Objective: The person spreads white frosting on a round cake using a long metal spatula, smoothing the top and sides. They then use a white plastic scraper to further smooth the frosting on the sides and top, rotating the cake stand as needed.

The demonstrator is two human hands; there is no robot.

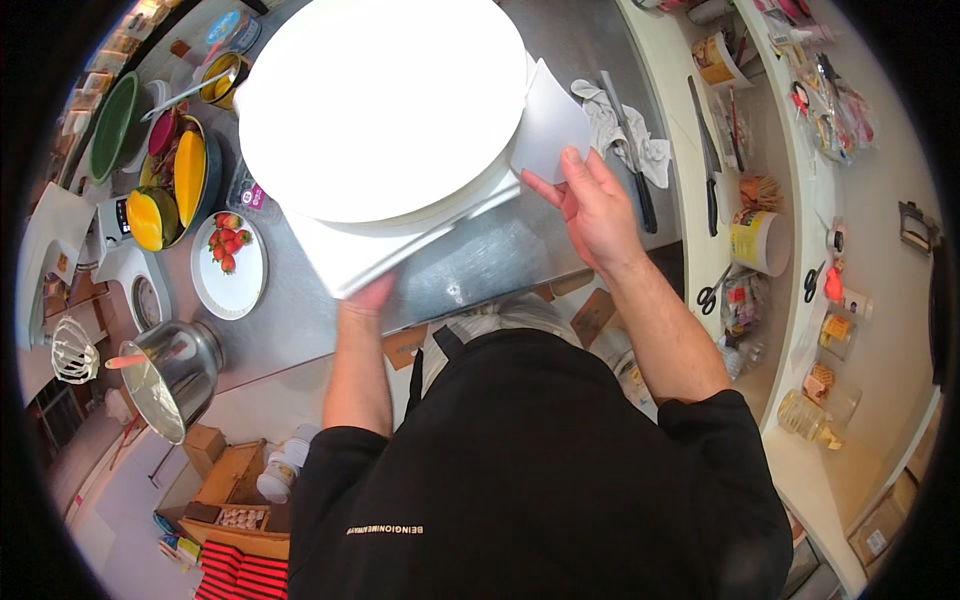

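A large, round white cake-like form (382,112) fills the top middle, its surface too overexposed to show detail. Beneath it sits a square white board or base (330,255), one corner pointing toward me. My right hand (596,206) grips a thin, flexible white plastic sheet, probably a cake scraper (555,120), between thumb and fingers. The sheet stands along the right side of the round form; whether it touches is unclear. My left hand (371,292) is at the base's near edge, its fingers hidden under it.
Left on the metal table (480,262) are a plate of strawberries (227,244), a fruit bowl (202,217), a scale (139,289) and a steel mixing bowl (180,375). A long knife (637,180) lies partly on a cloth (652,154) at right, beside shelves (675,112).
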